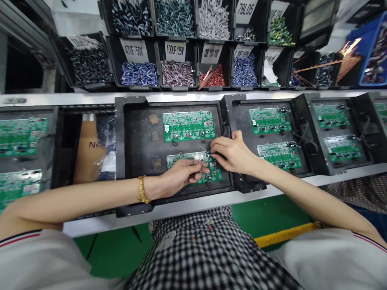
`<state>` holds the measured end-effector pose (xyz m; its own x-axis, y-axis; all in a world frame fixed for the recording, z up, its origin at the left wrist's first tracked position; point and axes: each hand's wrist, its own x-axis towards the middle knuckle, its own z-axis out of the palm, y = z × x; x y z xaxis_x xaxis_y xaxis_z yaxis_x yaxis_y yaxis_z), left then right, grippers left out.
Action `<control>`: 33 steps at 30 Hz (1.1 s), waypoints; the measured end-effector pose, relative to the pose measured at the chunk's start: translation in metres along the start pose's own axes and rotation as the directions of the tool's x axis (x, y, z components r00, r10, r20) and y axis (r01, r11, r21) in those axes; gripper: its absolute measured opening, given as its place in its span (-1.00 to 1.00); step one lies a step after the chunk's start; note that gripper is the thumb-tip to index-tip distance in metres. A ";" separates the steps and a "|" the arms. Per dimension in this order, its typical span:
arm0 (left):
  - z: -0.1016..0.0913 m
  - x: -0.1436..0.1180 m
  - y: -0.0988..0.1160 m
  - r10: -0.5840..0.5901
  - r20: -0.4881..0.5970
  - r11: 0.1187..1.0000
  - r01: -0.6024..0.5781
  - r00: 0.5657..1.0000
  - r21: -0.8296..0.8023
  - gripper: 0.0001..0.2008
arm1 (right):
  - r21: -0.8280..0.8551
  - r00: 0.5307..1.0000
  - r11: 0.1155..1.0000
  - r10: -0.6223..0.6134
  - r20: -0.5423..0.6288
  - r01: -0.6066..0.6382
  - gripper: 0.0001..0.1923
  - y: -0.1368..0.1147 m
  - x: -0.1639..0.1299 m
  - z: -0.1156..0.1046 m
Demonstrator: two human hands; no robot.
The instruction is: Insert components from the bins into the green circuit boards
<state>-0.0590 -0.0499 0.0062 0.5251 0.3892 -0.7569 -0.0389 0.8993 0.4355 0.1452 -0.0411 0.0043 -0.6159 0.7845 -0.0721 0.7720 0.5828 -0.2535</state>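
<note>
Black carrier: landmark tray [137,137], directly in front of the person; two green boards lie in it.
Lower board: [193,156] near half of black carrier, right of its centre, flat, component side up, middle partly covered by fingers.
Upper board: [189,127] far half of black carrier, same lie, apart from lower board.
Long axis: lower board runs side to side, roughly parallel to black carrier's near edge, short ends toward its left and right walls.
Pointing: pin row at the end nearer black carrier's right wall, as on upper board; print too small to read.
Left hand: [179,176] comes in over black carrier's near edge, fingers half curled above lower board; can't tell if it holds anything.
Right hand: [234,154] at black carrier's right wall, thumb and fingers drawn together at lower board's far right corner; whatever is in the pinch is hidden.
Step in hand: my read, fine fingertip work on lower board's right end.
Next move calls for: likely a light, straight touch, without knocking the neighbouring small parts.
Parts bins: [178,88] beyond black carrier's far edge, loose components inside.
Next carrier: [240,123] just right of black carrier, two more boards in it.
</note>
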 end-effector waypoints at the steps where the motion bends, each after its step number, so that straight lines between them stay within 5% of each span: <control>1: -0.001 0.001 -0.003 0.012 0.019 1.000 -0.013 1.000 0.026 -0.85 | -0.007 1.000 1.000 -0.004 0.001 0.004 -0.80 0.002 0.001 0.003; 10: -0.006 0.003 -0.004 0.062 0.045 0.987 -0.068 0.997 0.148 -0.59 | -0.077 1.000 0.997 -0.003 -0.010 0.002 -0.80 0.002 0.002 0.009; 16: -0.001 -0.004 0.020 0.030 0.060 0.995 -0.024 0.998 -0.098 -0.82 | -0.188 0.999 0.981 -0.042 0.012 0.044 -0.82 -0.005 0.000 0.012; 21: -0.008 0.003 0.022 0.050 0.005 0.998 -0.050 0.999 -0.043 -0.88 | -0.224 0.996 0.971 -0.078 0.048 0.087 -0.77 -0.007 0.001 0.011; 29: -0.007 0.016 0.019 0.138 -0.009 0.989 -0.138 0.990 0.047 -0.54 | 0.237 0.993 0.970 0.068 -0.095 -0.043 -0.78 -0.015 0.018 -0.015; 33: -0.003 0.022 0.044 0.178 0.012 0.983 -0.177 0.984 -0.048 -0.61 | 0.215 0.989 0.976 0.061 -0.137 -0.031 -0.82 -0.009 0.044 -0.026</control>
<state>-0.0519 -0.0014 0.0070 0.5196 0.5404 -0.6618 -0.1715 0.8247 0.5389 0.1148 -0.0066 0.0284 -0.5401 0.8403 0.0458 0.7387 0.4995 -0.4526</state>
